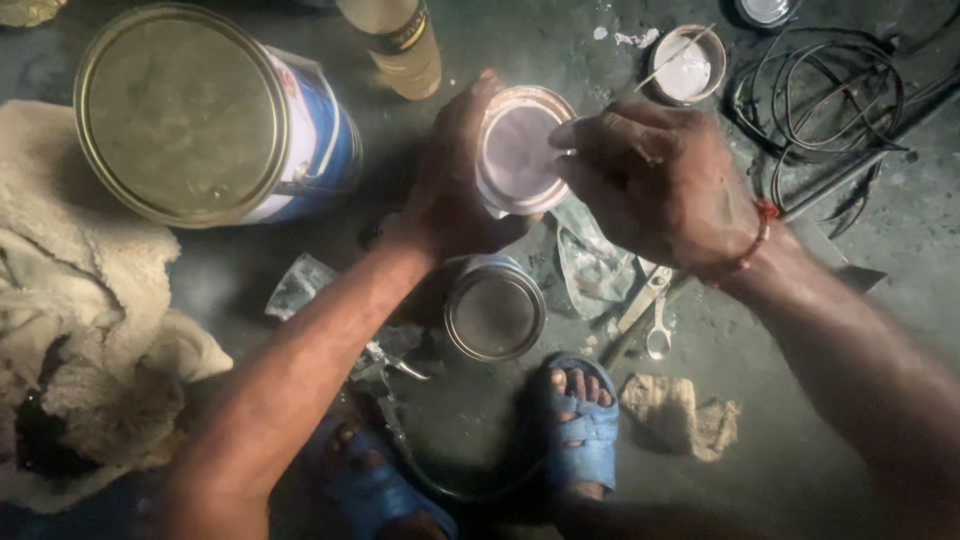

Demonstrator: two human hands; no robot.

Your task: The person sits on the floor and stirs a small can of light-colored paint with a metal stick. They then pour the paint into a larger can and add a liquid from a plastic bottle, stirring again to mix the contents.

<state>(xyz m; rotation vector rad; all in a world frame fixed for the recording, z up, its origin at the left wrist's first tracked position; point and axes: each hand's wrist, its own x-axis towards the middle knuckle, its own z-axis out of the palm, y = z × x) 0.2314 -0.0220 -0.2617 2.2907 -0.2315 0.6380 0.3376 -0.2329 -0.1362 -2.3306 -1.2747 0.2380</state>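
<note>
Small open tin w/ pale pinkish-white paint sits at centre of view, lifted off the floor, mouth tipped toward the camera. Left hand wraps round its side and back, fingers closed on the wall, thumb side near the rim. Right hand is at the tin's right rim, fingers pinched narrow on something thin; looks like a stick or a lid edge, can't tell which.

Judging the step as stirring or working the paint in that tin: best to keep the tin level, since tipped this far the paint sits close to the lip. Left grip low and firm so the tin doesn't spin. Right hand should make slow strokes, scrape the wall, avoid flicking over the rim.

Just below, a closed small tin stands on the floor, near the left wrist. A second open pot of whitish paint w/ a thin stick across it is up right, apart from the hands. Big closed can, blue and white side, lies tilted at upper left. Amber bottle top centre. Pliers or scissors-like tool beside a crumpled plastic bag, under the right hand. Coiled wire far right. Cloth at left, rag lower right. Feet in blue sandals at bottom; drips could land there.
</note>
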